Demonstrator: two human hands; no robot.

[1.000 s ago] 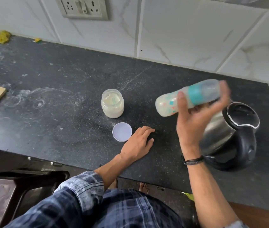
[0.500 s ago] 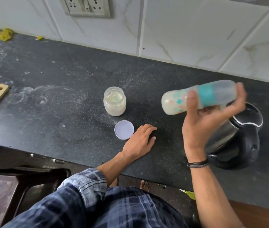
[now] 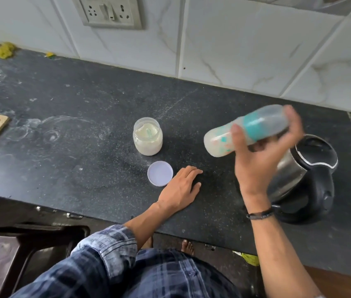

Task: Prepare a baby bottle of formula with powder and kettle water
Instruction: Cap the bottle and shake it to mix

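Dark counter (image 3: 62, 108), powder jar (image 3: 147, 136), lid (image 3: 160, 173), kettle (image 3: 305, 177)

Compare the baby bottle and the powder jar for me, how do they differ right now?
The baby bottle is gripped in the right hand, tilted nearly sideways in the air; the powder jar stands upright on the countertop, untouched. The baby bottle is capped, with a teal collar; the powder jar is open, its lid lying beside it. The bottle is long and slim, the jar squat. Both are translucent with pale contents.
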